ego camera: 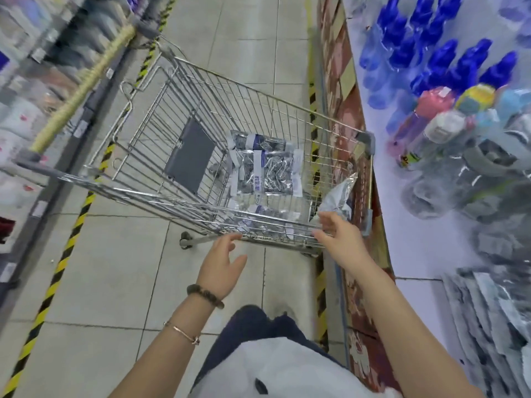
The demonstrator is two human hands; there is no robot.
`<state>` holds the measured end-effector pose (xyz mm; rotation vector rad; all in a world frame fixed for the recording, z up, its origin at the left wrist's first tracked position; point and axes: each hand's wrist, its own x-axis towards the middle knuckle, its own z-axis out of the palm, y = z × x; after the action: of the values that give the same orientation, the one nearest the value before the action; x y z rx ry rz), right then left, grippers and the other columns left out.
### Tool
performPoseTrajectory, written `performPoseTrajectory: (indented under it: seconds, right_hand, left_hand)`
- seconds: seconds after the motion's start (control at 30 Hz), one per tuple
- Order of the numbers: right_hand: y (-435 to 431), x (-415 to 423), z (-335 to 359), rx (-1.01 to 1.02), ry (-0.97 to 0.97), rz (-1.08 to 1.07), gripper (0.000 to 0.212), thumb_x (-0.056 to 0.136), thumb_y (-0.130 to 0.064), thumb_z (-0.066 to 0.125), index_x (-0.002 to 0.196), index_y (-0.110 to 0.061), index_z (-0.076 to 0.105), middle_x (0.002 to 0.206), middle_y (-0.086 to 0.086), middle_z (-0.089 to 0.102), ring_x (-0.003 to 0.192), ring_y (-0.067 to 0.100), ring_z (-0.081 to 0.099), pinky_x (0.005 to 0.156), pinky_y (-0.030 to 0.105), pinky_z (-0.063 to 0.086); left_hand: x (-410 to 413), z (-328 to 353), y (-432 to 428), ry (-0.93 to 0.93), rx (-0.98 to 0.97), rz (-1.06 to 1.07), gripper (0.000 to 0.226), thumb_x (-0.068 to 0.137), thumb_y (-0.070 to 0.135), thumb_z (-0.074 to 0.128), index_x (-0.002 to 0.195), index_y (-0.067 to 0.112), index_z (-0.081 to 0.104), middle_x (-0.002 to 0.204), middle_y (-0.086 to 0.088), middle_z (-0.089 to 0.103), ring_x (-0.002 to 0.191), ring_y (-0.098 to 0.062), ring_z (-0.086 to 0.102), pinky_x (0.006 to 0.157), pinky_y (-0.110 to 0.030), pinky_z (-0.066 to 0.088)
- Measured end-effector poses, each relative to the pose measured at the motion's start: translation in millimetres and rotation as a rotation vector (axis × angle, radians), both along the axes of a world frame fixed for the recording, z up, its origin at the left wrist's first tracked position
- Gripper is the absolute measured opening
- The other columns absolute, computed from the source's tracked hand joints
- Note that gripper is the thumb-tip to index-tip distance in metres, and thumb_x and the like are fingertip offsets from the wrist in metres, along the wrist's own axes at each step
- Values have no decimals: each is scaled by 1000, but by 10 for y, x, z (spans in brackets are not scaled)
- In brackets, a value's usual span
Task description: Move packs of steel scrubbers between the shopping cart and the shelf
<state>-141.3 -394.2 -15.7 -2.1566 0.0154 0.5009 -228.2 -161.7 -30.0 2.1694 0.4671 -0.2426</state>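
Note:
A wire shopping cart (198, 90) stands in the aisle in front of me. Several clear packs of steel scrubbers (263, 165) lie flat on its floor. One more pack (339, 193) stands on edge against the cart's near right corner. My right hand (339, 239) is just below that pack, fingers spread, touching or nearly touching the cart's near rim. My left hand (222, 265) hovers open just short of the same rim, holding nothing. More scrubber packs (488, 317) lie stacked on the white shelf (416, 248) at the lower right.
Blue-capped bottles (436, 61) and clear bottles (448, 173) fill the shelf on the right. Another shelf unit (26, 116) runs along the left, blurred. Yellow-black floor tape (66, 248) borders the tiled aisle. The cart's grey child-seat flap (189, 153) hangs inside.

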Motion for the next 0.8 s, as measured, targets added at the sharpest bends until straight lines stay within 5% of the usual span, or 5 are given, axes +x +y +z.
performPoseTrajectory:
  seconds: [0.43, 0.6, 0.7, 0.8]
  right_hand:
    - [462, 1687, -523, -150, 219, -81, 41, 91, -20, 62, 130, -14, 52, 124, 0, 58, 114, 15, 54, 90, 33, 49]
    - [759, 2310, -927, -262, 278, 19, 44, 93, -22, 58, 135, -13, 47, 131, 2, 57, 114, 17, 55, 101, 35, 43]
    - [862, 2546, -1234, -264, 354, 35, 40, 95, -19, 55, 133, -10, 48, 129, 3, 57, 109, 18, 55, 88, 19, 42]
    - [940, 2654, -1602, -266, 439, 45, 35, 94, -14, 55, 129, -10, 50, 124, 3, 58, 95, 14, 55, 76, 9, 45]
  left_hand:
    - [2471, -458, 729, 125, 26, -103, 38, 89, 17, 55, 126, 20, 48, 130, 3, 49, 108, -11, 53, 87, -23, 44]
    - [2940, -1268, 1029, 532, 210, -187, 44, 89, 18, 55, 131, 14, 44, 136, -8, 45, 120, -24, 48, 98, -34, 43]
    - [2853, -1723, 1212, 874, 299, -297, 51, 93, 16, 47, 140, 10, 30, 134, -15, 47, 118, -29, 51, 96, -35, 45]
    - [2703, -2089, 1288, 1002, 314, -245, 52, 95, 24, 44, 141, 5, 28, 142, -15, 40, 119, -29, 49, 91, -33, 44]
